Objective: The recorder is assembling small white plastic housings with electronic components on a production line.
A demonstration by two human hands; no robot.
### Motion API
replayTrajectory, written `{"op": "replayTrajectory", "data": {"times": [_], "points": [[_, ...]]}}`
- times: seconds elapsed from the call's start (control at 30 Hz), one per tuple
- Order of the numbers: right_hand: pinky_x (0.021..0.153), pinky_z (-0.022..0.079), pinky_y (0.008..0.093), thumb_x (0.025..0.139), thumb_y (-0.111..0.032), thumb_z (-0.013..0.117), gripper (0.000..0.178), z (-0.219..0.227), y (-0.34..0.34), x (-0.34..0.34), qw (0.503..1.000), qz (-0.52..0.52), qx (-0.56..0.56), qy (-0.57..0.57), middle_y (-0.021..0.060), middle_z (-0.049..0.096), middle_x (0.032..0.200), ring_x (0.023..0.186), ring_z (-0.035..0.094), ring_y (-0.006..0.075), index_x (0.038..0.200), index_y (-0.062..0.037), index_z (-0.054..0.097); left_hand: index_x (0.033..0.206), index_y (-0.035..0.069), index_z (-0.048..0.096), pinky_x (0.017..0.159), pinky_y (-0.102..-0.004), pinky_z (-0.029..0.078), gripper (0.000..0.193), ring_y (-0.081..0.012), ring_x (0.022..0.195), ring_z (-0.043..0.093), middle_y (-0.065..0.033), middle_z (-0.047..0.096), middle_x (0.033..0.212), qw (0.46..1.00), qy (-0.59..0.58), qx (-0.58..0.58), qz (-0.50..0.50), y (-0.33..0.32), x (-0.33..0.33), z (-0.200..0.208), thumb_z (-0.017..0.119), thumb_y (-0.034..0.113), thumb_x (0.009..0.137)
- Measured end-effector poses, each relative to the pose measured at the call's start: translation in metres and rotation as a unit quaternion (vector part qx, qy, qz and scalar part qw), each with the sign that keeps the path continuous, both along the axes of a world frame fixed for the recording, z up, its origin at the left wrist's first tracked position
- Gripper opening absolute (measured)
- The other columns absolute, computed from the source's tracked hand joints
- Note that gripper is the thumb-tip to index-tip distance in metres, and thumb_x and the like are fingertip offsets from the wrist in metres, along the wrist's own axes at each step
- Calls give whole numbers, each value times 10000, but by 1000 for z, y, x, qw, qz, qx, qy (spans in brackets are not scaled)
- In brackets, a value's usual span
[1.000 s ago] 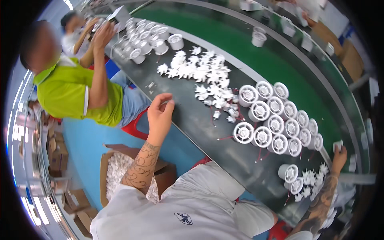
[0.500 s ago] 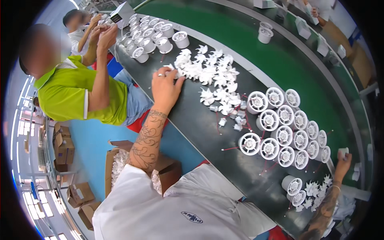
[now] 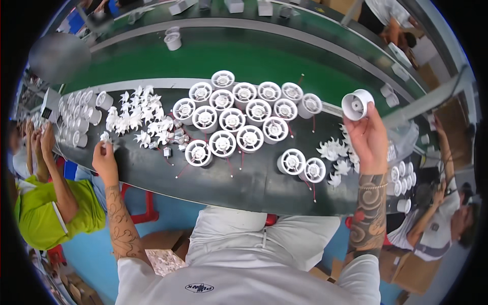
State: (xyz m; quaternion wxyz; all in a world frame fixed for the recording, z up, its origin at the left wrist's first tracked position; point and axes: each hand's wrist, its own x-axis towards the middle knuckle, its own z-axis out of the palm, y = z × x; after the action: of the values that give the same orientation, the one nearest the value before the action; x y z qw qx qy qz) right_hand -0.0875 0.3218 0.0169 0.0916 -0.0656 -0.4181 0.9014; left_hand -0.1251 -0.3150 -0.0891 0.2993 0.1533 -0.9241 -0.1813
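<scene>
My left hand pinches a small white fan blade wheel between thumb and fingertips, near the left part of the table. Beside it lies a loose pile of white blade wheels. Up on the right, my right hand grips a round white fan housing, its open end facing me and a hub showing inside. Several white fan housings with red wires stand in a cluster at mid-table. Small motors lie between this cluster and the pile.
Two housings stand right of centre, beside more blade wheels. A green conveyor belt runs behind the dark table. A co-worker in a lime shirt sits at the left, another person at the right.
The view has swung to the right. My left hand has come away from the pile's edge with a blade wheel in its fingers. My right hand, holding the housing, now shows plainly.
</scene>
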Motion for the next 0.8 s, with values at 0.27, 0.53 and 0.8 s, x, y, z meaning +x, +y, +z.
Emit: {"op": "replayTrajectory", "data": {"times": [0.27,0.53,0.8], "points": [[1060,432,480,1009,-311,462,524,-15,-82,112,990,-11,-141,24,242,458,1377,1268,483,353,1409,8,344,1056,-14,629,758,-287,513,162,-151,883,638,-91,669,1013,770,14,503,-393,256,106,78,536,54,942],[996,454,438,978,-432,491,611,-13,-129,172,989,27,-145,-2,179,495,1355,1207,524,332,1419,-31,359,989,0,681,904,-390,496,232,-338,1179,525,-201,539,1269,688,23,273,-672,349,135,113,684,-31,759],[1002,440,446,974,-439,490,602,-17,-137,186,992,34,-121,29,171,519,1330,1201,525,330,1399,-24,393,926,-23,706,759,-295,553,210,-217,879,676,-179,619,1183,716,1,279,-640,339,153,123,716,-74,722]]}}
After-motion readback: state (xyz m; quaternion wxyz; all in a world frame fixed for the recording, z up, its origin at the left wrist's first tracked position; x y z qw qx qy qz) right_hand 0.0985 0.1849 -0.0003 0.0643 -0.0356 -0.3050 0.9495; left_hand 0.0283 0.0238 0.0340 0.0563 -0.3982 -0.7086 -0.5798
